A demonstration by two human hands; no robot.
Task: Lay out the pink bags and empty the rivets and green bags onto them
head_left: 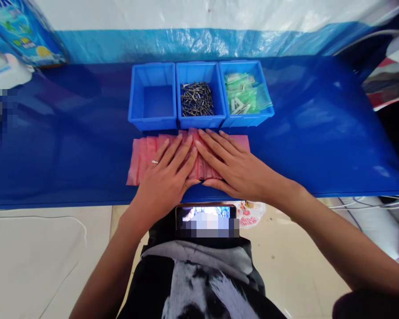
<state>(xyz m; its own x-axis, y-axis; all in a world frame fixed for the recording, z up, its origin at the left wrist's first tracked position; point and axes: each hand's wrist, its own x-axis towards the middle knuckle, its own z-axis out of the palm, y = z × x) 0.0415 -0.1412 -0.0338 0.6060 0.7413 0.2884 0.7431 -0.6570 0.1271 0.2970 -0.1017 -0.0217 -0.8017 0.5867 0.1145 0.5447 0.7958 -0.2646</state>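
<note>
Behind the middle blue bin [201,122] we see bright glare on the plastic sheet [206,42]; right of the bin, pale reflections on the tabletop [319,133]. In front, the phone [206,212] glows, partly pixelated. Farthest from the bin, edges stretch.

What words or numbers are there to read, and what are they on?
None reads clearly.
Blue packet: big letters cut off at the picture's edge, smaller ones blurred.
Plastic bag: red letters, too blurred.
Black thing at far right: pale letters, too blurred.

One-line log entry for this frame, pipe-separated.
left hand: palm-down on pink bags | right hand: palm-down, same row | beyond: three blue bins
</note>
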